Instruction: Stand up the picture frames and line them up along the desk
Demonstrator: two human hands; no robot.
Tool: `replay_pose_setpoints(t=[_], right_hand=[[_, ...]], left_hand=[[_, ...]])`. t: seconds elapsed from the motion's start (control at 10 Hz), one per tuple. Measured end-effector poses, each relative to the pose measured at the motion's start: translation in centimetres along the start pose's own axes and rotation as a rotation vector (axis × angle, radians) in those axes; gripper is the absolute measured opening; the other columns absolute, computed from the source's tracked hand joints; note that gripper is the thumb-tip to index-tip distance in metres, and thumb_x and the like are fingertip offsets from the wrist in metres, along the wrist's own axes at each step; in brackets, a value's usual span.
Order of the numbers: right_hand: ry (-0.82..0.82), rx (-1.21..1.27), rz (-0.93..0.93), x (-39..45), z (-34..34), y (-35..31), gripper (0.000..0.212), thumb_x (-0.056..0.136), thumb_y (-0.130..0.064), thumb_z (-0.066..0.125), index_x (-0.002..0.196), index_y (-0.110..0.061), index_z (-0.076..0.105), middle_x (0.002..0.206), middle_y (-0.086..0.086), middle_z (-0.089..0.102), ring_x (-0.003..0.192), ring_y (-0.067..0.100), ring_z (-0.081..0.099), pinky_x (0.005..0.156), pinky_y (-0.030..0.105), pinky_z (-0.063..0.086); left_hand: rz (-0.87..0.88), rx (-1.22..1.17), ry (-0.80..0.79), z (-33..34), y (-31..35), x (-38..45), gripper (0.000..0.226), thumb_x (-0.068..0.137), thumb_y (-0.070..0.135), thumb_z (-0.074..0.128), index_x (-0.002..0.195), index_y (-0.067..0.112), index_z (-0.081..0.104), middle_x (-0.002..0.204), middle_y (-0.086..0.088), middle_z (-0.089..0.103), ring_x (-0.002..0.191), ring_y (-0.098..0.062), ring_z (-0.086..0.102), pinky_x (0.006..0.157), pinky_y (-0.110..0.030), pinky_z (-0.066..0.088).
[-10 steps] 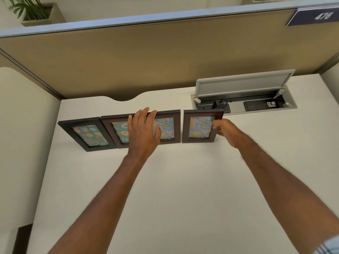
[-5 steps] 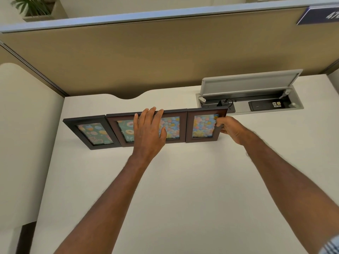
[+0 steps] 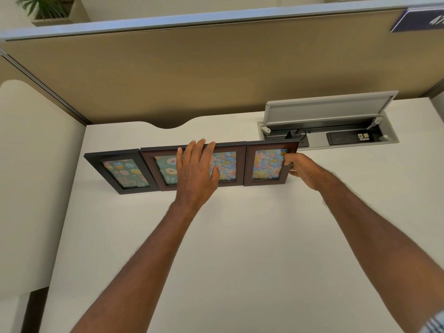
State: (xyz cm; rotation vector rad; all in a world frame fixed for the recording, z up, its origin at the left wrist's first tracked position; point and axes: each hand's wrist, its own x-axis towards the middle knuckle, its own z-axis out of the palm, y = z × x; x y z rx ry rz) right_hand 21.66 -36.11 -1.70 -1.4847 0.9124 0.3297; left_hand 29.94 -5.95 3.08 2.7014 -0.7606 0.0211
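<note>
Three dark picture frames stand upright side by side on the white desk (image 3: 240,236). The left frame (image 3: 121,173) is black with a green picture. The wide middle frame (image 3: 225,169) is brown, and my left hand (image 3: 195,174) lies flat against its front with fingers over its top edge. The right frame (image 3: 268,165) is brown with a colourful floral picture and touches the middle one. My right hand (image 3: 300,170) pinches its right edge.
An open cable box (image 3: 336,131) with a raised grey lid and sockets is set into the desk just behind the right frame. A tan partition wall (image 3: 216,68) runs along the back. A second desk surface (image 3: 36,164) lies to the left.
The right frame has slid left until it touches the middle frame, closing the gap. My left hand stays on the middle frame.
</note>
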Motion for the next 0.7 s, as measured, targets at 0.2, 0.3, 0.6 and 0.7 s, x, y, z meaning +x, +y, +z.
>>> replay_pose_setpoints(t=[0.2,0.3,0.6,0.7], right_hand=[[0.004,0.013,-0.005,-0.2,0.3,0.0,0.045,0.090,-0.010,0.051,0.135,-0.010,0.047,0.141,0.013,0.055,0.133,0.031,0.048,0.119,0.049,0.032],[0.008,0.012,-0.017,-0.2,0.5,-0.1,0.043,0.091,-0.007,0.050,0.134,-0.010,0.048,0.141,0.013,0.055,0.134,0.031,0.047,0.119,0.048,0.032],[0.350,0.076,-0.260,-2.9,2.1,0.9,0.048,0.091,-0.009,0.058,0.136,-0.017,0.043,0.142,0.006,0.048,0.128,0.023,0.048,0.082,0.024,0.047],[0.636,-0.024,-0.410,-5.2,4.6,3.9,0.057,0.087,-0.016,0.066,0.139,-0.015,0.043,0.144,0.009,0.044,0.127,0.024,0.047,0.095,0.037,0.048]], left_hand=[[0.000,0.006,-0.015,0.1,-0.1,-0.1,0.067,0.093,0.029,0.063,0.154,0.020,0.037,0.161,-0.009,0.037,0.152,-0.030,0.026,0.126,-0.057,0.013],[0.000,0.010,-0.020,0.3,-0.3,0.1,0.068,0.093,0.029,0.063,0.155,0.020,0.036,0.162,-0.009,0.035,0.153,-0.030,0.025,0.126,-0.058,0.013],[0.037,0.044,-0.053,0.0,-0.5,-0.2,0.073,0.096,0.032,0.059,0.160,0.023,0.025,0.170,-0.007,0.019,0.158,-0.029,0.012,0.125,-0.060,0.010],[0.039,0.038,0.057,0.3,-0.4,-2.1,0.071,0.095,0.032,0.055,0.159,0.020,0.027,0.171,-0.008,0.017,0.158,-0.029,0.010,0.125,-0.059,0.010]])
